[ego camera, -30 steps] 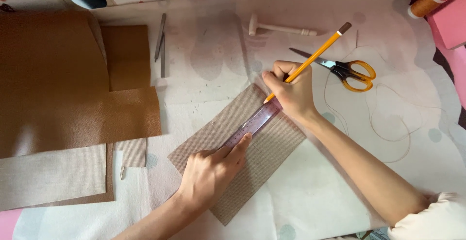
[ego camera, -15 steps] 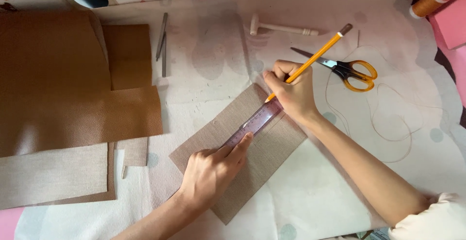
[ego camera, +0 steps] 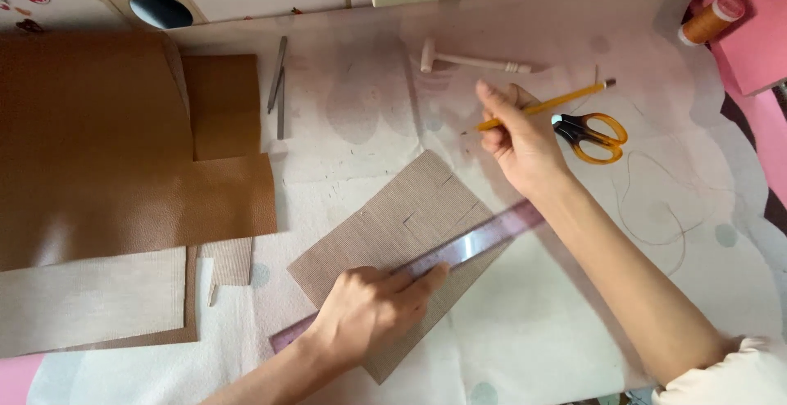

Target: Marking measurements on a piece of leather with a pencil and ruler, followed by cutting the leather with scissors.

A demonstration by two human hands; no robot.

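Note:
A tan rectangular piece of ribbed fabric (ego camera: pixel 393 225) lies tilted on the pale work surface, with pencil lines drawn on it. My left hand (ego camera: pixel 369 311) presses a clear purple ruler (ego camera: pixel 484 239) that lies diagonally across the fabric's lower right edge. My right hand (ego camera: pixel 516 138) is lifted off the fabric and holds a yellow pencil (ego camera: pixel 566 100) above it, tip pointing left. The scissors with orange handles (ego camera: pixel 592 134) lie just right of that hand.
Large brown leather sheets (ego camera: pixel 106 151) and a pale fabric strip (ego camera: pixel 90 298) cover the left side. A small white mallet (ego camera: pixel 471 61) and grey metal tools (ego camera: pixel 280 85) lie near the back. An orange thread spool (ego camera: pixel 707 20) rests on pink material at the right, loose thread nearby.
My right hand lifted the pencil away from the ruler's edge and moved up and back. The ruler slid toward the fabric's lower right edge under my left hand.

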